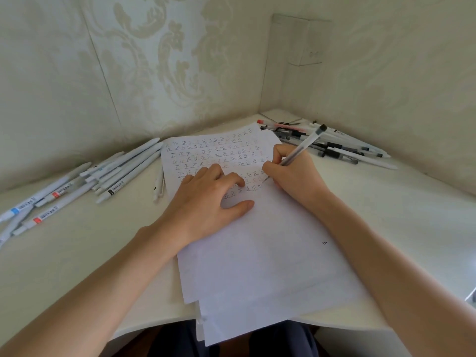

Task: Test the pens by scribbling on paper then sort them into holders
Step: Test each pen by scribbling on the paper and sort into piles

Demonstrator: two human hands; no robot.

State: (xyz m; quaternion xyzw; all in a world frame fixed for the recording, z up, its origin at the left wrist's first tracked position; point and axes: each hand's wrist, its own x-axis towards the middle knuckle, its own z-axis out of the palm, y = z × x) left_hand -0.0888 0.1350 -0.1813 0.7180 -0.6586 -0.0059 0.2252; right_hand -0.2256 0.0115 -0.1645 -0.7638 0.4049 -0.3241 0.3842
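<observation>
A clear-barrelled pen (301, 148) with a dark cap on its back end is pinched low on its barrel in the right hand (296, 173), its tip on the paper (257, 253) at centre tabletop (77, 253). The left hand (206, 199) lies open and flat on the sheet, steadying it. White pens (116, 173) lie at 10 o'clock, mixed pens (332, 145) at 1 o'clock. Light, stiff and smooth, the pen looks best gripped near the tip.

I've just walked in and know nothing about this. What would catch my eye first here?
First, the right hand writing with a clear pen on a paper sheet whose top is filled with rows of small marks, while the left hand presses it flat. Then two pen piles: white pens at left, mixed pens in the far right corner.
</observation>
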